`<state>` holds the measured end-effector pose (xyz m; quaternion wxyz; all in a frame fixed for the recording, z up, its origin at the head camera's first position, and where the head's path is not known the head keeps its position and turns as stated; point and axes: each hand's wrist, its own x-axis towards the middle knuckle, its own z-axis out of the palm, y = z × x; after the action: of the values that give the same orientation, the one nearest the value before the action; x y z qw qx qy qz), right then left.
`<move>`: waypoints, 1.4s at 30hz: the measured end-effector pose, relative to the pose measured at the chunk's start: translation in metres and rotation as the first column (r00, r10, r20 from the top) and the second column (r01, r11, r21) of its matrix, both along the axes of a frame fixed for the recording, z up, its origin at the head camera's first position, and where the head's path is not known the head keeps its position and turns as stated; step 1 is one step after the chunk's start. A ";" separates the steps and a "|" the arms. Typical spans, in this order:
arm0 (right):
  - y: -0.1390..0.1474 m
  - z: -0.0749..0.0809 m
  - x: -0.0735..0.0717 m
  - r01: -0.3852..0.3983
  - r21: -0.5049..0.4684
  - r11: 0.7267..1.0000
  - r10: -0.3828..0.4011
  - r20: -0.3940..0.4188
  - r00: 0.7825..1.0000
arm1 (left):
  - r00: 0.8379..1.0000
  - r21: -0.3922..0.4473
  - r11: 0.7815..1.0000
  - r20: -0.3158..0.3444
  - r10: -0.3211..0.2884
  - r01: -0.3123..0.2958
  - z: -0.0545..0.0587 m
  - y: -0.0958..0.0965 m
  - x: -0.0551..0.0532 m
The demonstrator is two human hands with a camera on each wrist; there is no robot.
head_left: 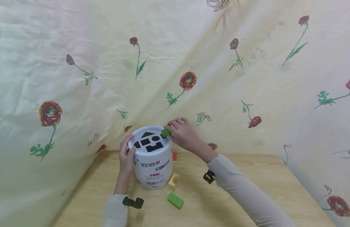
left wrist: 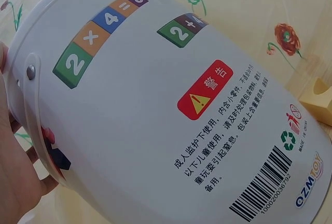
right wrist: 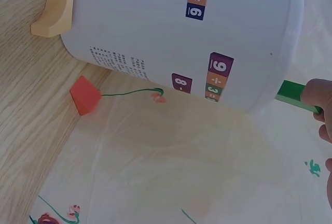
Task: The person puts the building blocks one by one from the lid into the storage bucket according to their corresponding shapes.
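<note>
A white toy bucket (head_left: 153, 164) stands upright, its lid (head_left: 138, 138) cut with dark shaped holes. My left hand (head_left: 126, 156) holds the bucket at its left side, fingers and thumb at the rim; in the left wrist view part of the hand is hidden behind the bucket's handle (left wrist: 33, 99). My right hand (head_left: 182, 134) pinches a green block (head_left: 166, 132) over the right edge of the lid, beside a hole there. The right wrist view shows the thumb on this green block (right wrist: 293, 93), right at the rim.
On the wooden table (head_left: 220, 195), a yellow arch-shaped block (head_left: 173, 180) lies by the bucket's base. A second green block (head_left: 175, 200) lies in front, and a red block (head_left: 174, 156) lies behind to the right. Flowered cloth (head_left: 163, 63) hangs behind.
</note>
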<state>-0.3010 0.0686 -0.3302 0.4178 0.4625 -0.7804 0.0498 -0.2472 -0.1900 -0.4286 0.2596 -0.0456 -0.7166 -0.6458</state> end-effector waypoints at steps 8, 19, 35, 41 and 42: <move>-0.004 -0.004 -0.004 0.022 0.037 0.999 -0.022 -0.011 1.000 | 1.000 -0.003 1.000 0.010 0.004 -0.004 -0.001 0.000 -0.001; -0.009 0.002 -0.002 0.099 0.130 0.987 -0.104 0.035 0.994 | 1.000 0.011 1.000 0.007 0.005 -0.005 0.001 0.002 0.000; -0.018 0.012 -0.001 0.170 0.261 0.950 -0.201 0.095 0.975 | 1.000 0.024 1.000 0.007 0.005 -0.005 0.001 0.002 0.000; -0.023 0.012 0.000 0.185 0.307 0.933 -0.231 0.121 0.965 | 1.000 0.024 1.000 -0.002 -0.002 0.002 0.000 0.001 -0.001; -0.023 0.012 0.000 0.189 0.315 0.930 -0.239 0.128 0.963 | 1.000 0.024 1.000 0.000 -0.002 0.002 0.000 0.001 0.000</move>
<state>-0.3010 0.0452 -0.3182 0.2801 0.4269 -0.8564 -0.0772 -0.2477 -0.1889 -0.4289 0.2596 -0.0433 -0.7086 -0.6547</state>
